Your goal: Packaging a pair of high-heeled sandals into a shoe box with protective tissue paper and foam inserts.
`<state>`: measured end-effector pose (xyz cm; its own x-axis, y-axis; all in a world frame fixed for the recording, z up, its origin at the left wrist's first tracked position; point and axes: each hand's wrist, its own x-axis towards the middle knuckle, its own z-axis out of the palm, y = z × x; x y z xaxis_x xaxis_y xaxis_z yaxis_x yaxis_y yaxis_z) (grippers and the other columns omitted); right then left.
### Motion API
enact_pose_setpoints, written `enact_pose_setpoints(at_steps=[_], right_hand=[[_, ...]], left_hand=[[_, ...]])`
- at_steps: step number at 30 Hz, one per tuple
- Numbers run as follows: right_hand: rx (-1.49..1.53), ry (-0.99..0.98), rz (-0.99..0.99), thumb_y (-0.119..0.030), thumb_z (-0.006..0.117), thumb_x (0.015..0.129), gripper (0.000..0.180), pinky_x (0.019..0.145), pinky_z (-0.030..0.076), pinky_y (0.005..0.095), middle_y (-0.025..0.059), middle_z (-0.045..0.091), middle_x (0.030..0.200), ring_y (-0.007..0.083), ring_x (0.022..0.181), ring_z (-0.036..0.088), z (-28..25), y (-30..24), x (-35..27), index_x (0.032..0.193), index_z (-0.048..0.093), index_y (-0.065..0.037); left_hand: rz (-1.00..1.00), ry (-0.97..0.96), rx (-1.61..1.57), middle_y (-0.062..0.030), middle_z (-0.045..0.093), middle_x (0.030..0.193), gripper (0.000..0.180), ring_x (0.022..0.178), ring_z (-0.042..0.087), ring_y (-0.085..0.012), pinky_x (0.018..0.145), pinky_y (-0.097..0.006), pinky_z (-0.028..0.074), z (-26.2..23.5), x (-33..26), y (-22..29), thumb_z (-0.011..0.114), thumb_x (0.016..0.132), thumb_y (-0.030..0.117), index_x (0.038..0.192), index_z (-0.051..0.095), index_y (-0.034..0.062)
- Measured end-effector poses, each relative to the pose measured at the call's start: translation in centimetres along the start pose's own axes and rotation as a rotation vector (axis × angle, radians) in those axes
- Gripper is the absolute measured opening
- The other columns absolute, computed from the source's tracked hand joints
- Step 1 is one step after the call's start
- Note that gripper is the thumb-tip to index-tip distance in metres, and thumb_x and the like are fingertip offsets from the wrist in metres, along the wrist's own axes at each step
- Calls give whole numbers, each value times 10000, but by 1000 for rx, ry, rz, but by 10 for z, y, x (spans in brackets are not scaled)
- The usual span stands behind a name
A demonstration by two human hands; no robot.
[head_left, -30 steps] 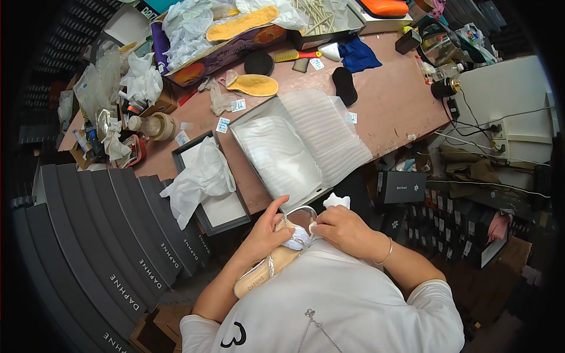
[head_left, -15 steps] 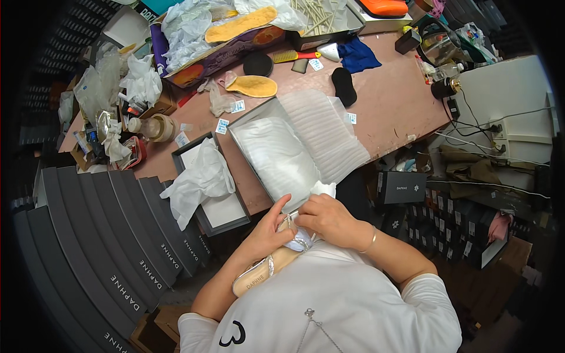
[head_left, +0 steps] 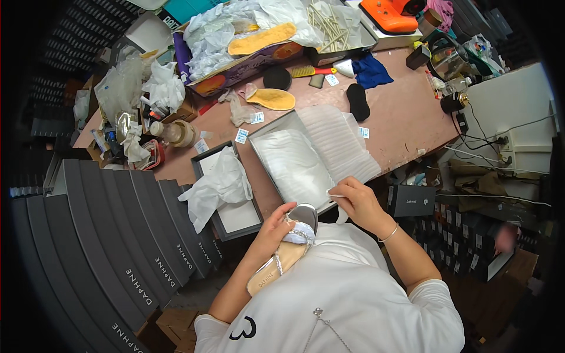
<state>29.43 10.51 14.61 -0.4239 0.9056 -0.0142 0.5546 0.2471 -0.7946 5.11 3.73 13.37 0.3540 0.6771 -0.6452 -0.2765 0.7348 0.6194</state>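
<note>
My left hand (head_left: 272,233) grips a flat sandal (head_left: 290,255) with a beige footbed, sparkly silver straps and a shiny silver end. Pale wadding (head_left: 301,233) is tucked under its straps. The sandal lies slanted against my white shirt. My right hand (head_left: 360,203), apart from the sandal, pinches a small white piece of paper or cloth (head_left: 337,193); which of the two I cannot tell. Just beyond my hands an open grey shoe box (head_left: 266,166) holds something in white wrapping (head_left: 288,157). Ribbed white foam sheet (head_left: 340,141) spreads over the box's right side.
Left of the box, a grey box lid (head_left: 216,219) carries crumpled white tissue (head_left: 219,182). Grey shoe boxes (head_left: 112,235) are stacked at my left. On the pink table (head_left: 406,112) lie yellow insoles (head_left: 271,99), a brush (head_left: 306,71) and a black pad (head_left: 357,102).
My right hand has moved right, away from the sandal, with the white piece in its fingers. The sandal's silver end now shows. The whole view has shifted slightly.
</note>
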Motion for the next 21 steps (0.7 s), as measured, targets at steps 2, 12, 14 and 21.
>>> enact_pose_setpoints(at_steps=[2, 12, 14, 21], right_hand=[[27, -39, 25, -56, 662, 822, 102, 654, 498, 330, 88, 588, 858, 256, 743, 608, 4, -1, -4, 923, 650, -44], [99, -163, 24, -75, 647, 838, 111, 673, 496, 348, 103, 590, 867, 283, 751, 610, 27, -11, -13, 941, 653, -36], [97, -181, 56, -78, 645, 839, 112, 676, 494, 349, 105, 590, 864, 284, 753, 608, 27, -10, -13, 941, 655, -35], [82, -240, 15, -69, 656, 830, 124, 650, 489, 308, 95, 580, 832, 232, 707, 600, 30, -8, -8, 950, 666, -40]], left_hand=[[11, 36, -38, -86, 576, 1179, 471, 1067, 570, -131, 928, -262, 446, -9, 4, -4, 499, 925, 103, 1376, 390, 25], [153, 69, -132, -102, 544, 1222, 520, 1086, 544, -143, 942, -267, 431, -14, -9, -7, 556, 907, 109, 1385, 366, 31], [233, 42, -75, -95, 519, 1244, 571, 1111, 530, -149, 957, -272, 421, -15, -18, -5, 589, 873, 92, 1391, 357, 35], [211, 12, -8, -76, 484, 1241, 605, 1140, 511, -164, 1006, -273, 375, -31, -28, -12, 535, 758, -81, 1337, 422, 51]])
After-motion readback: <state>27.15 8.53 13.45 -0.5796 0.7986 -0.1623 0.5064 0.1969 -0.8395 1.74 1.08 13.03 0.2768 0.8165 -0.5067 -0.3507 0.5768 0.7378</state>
